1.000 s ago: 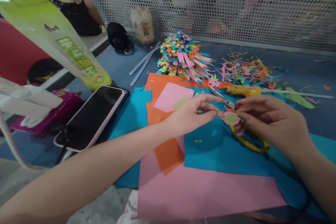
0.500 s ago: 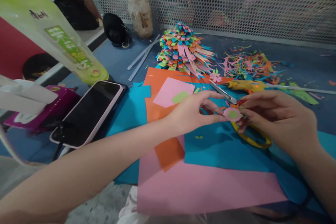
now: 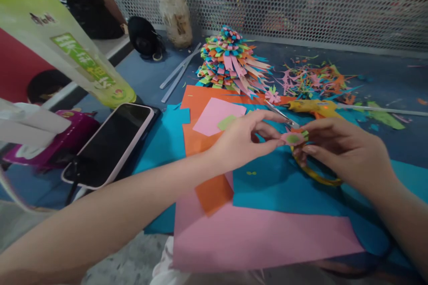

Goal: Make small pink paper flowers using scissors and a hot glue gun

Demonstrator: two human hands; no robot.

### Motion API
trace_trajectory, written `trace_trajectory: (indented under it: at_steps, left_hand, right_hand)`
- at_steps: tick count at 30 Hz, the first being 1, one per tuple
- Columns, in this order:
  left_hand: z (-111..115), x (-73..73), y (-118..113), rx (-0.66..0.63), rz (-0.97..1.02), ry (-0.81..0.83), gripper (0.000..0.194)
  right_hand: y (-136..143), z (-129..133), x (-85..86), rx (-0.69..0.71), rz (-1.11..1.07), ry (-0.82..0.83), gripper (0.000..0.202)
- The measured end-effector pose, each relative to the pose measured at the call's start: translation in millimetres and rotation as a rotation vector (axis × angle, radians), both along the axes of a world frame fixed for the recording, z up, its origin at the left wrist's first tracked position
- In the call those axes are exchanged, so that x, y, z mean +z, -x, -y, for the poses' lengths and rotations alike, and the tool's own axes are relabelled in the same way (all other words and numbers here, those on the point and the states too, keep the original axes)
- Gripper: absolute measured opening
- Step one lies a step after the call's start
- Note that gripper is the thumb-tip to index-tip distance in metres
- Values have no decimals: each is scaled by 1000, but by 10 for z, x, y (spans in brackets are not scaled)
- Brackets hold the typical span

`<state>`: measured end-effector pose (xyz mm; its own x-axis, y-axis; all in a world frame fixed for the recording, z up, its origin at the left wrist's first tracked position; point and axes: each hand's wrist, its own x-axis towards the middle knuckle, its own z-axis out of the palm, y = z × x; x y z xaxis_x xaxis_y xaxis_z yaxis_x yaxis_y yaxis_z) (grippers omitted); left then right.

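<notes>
A small paper flower (image 3: 293,138), pink with a green centre and bits of orange and green at its right edge, is held over the blue paper (image 3: 267,187). My left hand (image 3: 249,140) pinches its left edge between thumb and fingertips. At its right edge are the curled fingers of my right hand (image 3: 347,142), index finger above and thumb below; some of those fingertips are hidden. Scissors with yellow handles (image 3: 321,179) lie beneath, partly covered by my right hand. Just behind is a yellow glue gun (image 3: 312,107).
A fringed multicoloured paper tree (image 3: 230,64) stands at the back, beside a pile of paper shreds (image 3: 317,81). Pink paper (image 3: 257,240) and orange paper (image 3: 214,196) lie in front. To the left are a phone (image 3: 112,144), a bottle (image 3: 90,62) and glue sticks (image 3: 180,73).
The flower has tilted and risen slightly, showing more green at its right edge. My right thumb and index finger have spread a little. The view has shifted slightly.
</notes>
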<state>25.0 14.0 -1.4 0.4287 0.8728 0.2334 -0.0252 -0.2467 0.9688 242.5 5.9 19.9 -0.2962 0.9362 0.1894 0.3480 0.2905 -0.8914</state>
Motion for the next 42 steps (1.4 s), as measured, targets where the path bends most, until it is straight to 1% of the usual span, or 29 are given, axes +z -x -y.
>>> trace_trajectory:
  at_steps: [2, 4, 7, 10, 12, 13, 16, 19, 21, 25, 29, 32, 36, 42]
  left_hand:
    - [0, -1, -1, -36, -19, -9, 31]
    - [-6, -9, -3, -68, -38, -27, 30]
    - [-24, -23, -1, -85, -61, -34, 28]
    - [-43, -28, 11, -47, -66, -38, 22]
    - [-51, -25, 21, -11, -52, -71, 14]
    - [-53, -22, 24, 4, -52, -87, 13]
    - [-54, -7, 29, 35, -90, -75, 18]
    - [-48, 18, 26, 57, -120, -40, 20]
    - [-42, 40, 23, 48, -130, -49, 20]
    - [-18, 80, 19, 1, -174, -121, 26]
    - [2, 82, 15, -40, -193, -199, 23]
    - [3, 68, 14, -45, -186, -230, 20]
    - [-2, 60, 19, -41, -199, -223, 15]
    - [3, 72, 21, -47, -207, -224, 16]
  right_hand:
    - [17, 9, -11, -15, 23, -12, 26]
    - [21, 14, -16, -2, 47, -21, 24]
    - [5, 8, -7, 10, 44, -23, 21]
    - [-20, -2, 7, -6, 26, -5, 20]
    - [-32, -4, 13, -5, 26, 0, 20]
    - [-35, -4, 15, -2, 24, 0, 19]
    - [-36, 4, 25, 2, 16, 1, 18]
    - [-24, 14, 39, 38, 39, 20, 17]
    - [-14, 19, 46, 69, 77, 36, 18]
    - [-1, 25, 44, 82, 134, 78, 25]
    - [3, 29, 36, 104, 150, 112, 33]
    - [12, 28, 28, 104, 158, 94, 33]
    - [19, 23, 16, 102, 156, 67, 31]
    - [-9, 34, 31, 106, 175, 77, 29]
